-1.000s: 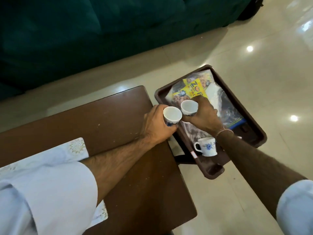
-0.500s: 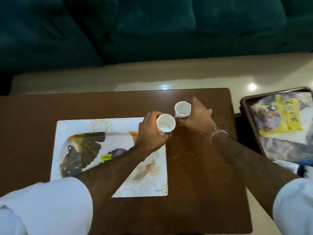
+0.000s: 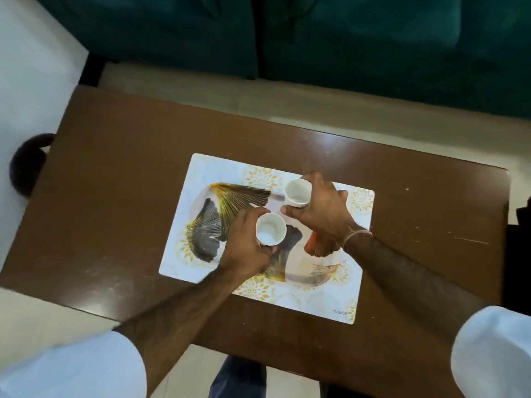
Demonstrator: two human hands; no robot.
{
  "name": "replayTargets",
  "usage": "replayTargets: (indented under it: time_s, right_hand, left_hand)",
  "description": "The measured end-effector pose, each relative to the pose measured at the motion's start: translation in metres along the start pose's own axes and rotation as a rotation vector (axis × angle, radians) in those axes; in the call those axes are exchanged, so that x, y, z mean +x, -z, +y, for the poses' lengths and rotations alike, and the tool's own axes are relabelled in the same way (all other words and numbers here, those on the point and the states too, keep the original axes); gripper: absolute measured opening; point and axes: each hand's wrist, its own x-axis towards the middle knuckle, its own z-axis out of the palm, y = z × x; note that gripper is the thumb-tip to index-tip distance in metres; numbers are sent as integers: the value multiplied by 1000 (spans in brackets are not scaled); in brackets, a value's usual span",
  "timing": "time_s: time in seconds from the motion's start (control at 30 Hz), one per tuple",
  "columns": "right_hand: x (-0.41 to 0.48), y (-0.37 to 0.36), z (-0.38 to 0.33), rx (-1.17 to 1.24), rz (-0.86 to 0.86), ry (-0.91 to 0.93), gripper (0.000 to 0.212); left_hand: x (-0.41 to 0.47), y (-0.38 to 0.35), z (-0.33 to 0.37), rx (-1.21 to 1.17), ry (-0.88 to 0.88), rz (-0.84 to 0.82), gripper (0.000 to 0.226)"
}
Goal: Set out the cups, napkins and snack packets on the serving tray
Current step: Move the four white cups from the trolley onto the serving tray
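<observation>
Two small white cups are held over a printed placemat [image 3: 230, 179] on the brown table [image 3: 115, 196]. My left hand [image 3: 244, 242] grips the nearer cup [image 3: 270, 228] from its left side. My right hand [image 3: 321, 211] grips the farther cup [image 3: 298, 193] from its right side. Both cups are upright and look empty. Whether they touch the mat is unclear. The brown serving tray with the snack packets is out of view.
A dark green sofa [image 3: 316, 38] runs along the far side of the table. A dark round object [image 3: 26, 162] sits on the pale floor at the table's left end. Something dark [image 3: 520, 239] stands at the right edge.
Both hands have carried the cups leftward from the tray, across the bare table, to above the placemat. The view swung left, so the tray has left the frame.
</observation>
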Motion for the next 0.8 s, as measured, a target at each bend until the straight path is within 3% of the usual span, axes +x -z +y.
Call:
replayTargets:
  time_s: [0.3,0.53,0.67,0.8]
  right_hand:
    - [0,-56,-53,-130,2,61,78]
    - [7,-84,-76,-173,24,-54,82]
    - [8,-83,-80,-217,-77,-44,89]
    - [16,-55,-79,-308,-175,157,91]
  left_hand:
    - [-30,16,-40,-27,37,2,71]
    - [-39,14,-54,-19,5,-10,73]
    - [-44,15,-59,-58,-4,12,79]
    - [-48,20,-62,-109,82,-1,90]
